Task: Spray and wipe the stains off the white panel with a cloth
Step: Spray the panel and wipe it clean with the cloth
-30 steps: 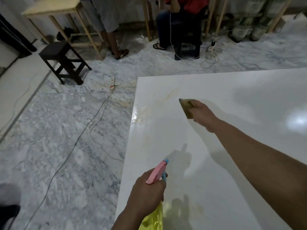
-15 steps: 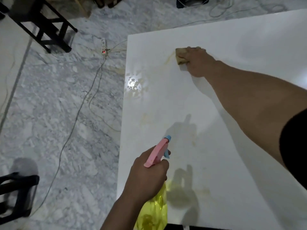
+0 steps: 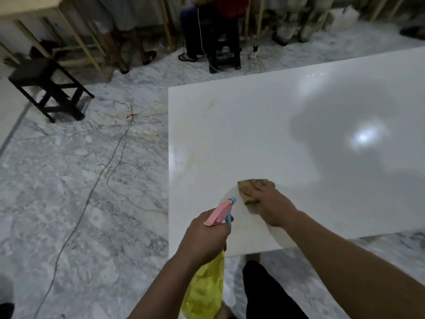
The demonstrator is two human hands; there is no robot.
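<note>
Gleaming white panel — marble floor

Dim indoor light, cool grey cast. Bright glare spot on glossy white panel at right, fainter sheen toward far edge. Broad soft shadow across panel around glare; darker shadow under right hand and forearm. Motion blur throughout, strongest at top and left: dark stool, wooden table legs smeared. Wide-angle bending of panel edges and marble floor lines near corners. Fine detail soft everywhere.
</note>
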